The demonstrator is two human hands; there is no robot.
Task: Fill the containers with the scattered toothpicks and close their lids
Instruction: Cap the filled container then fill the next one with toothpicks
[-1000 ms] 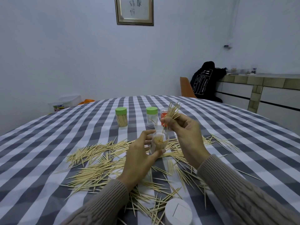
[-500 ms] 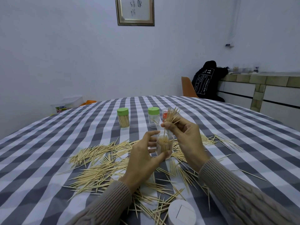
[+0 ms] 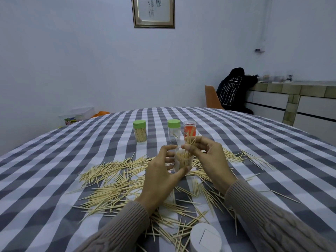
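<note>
Three containers stand upright in a row on the checked tablecloth (image 3: 254, 160), beyond the clear container (image 3: 183, 160) that the left hand (image 3: 160, 179) holds. Farthest left of the three is a green-lidded container (image 3: 139, 130) packed with toothpicks; right of it a second green-lidded container (image 3: 174, 130) holds only a few; just beside that, touching or nearly so, a red container (image 3: 189, 128) with no lid on it. The left hand grasps the clear container between thumb and curled fingers, lifted a little off the cloth and open at the top, already about half full of toothpicks. Directly above its mouth the right hand (image 3: 209, 157) pinches a small bundle of toothpicks (image 3: 190, 141), their lower ends dipping into the container and their upper ends fanning out in front of the red one. Scattered toothpicks (image 3: 112, 182) lie in a wide band around and nearer than the clear container, thickest to its left. A white round lid (image 3: 205, 238) rests among them, well nearer than the clear container, by the right sleeve. Far beyond the row, a framed picture (image 3: 153, 11) hangs on the wall
</note>
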